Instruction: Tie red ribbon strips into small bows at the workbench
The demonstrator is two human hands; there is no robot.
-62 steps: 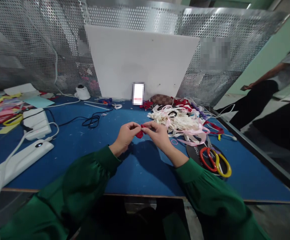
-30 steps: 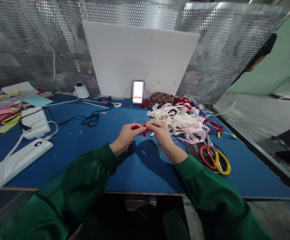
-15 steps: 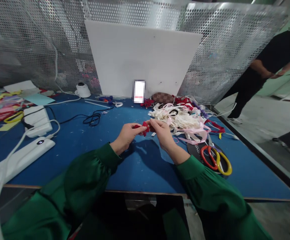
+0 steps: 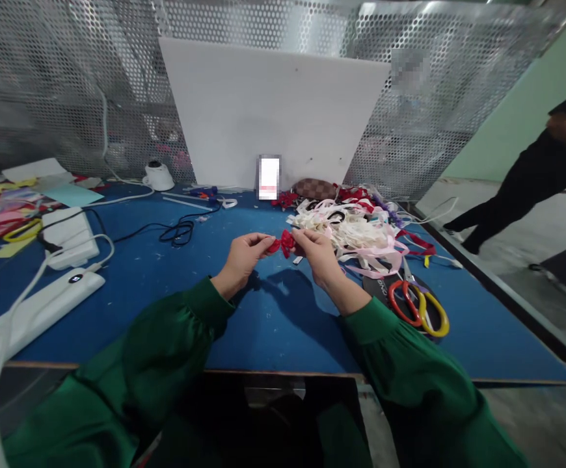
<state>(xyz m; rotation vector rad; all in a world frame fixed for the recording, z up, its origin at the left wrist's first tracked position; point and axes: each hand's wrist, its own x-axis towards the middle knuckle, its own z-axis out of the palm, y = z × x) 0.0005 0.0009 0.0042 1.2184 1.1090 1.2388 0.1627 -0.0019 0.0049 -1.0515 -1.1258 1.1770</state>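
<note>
A small bunched red ribbon (image 4: 287,244) is held above the blue table (image 4: 166,312), between my two hands. My left hand (image 4: 244,260) pinches its left end between thumb and fingers. On the right side, my right hand (image 4: 318,257) has its fingertips closed on the gathered part. The fingertips of the two hands are a little apart, with red material showing between them. Behind and beside my right hand lies a heap of white and pink ribbons (image 4: 356,231).
Scissors (image 4: 419,305) with red and yellow handles lie at the right. A lit phone (image 4: 269,179) leans against a white board (image 4: 273,110). At the left are a white power bank (image 4: 39,315), cables and coloured scraps (image 4: 14,201). A person (image 4: 537,169) stands beyond the table.
My left hand has moved slightly left, away from my right hand, and more of the red ribbon shows between them. The person at the right has shifted further right.
</note>
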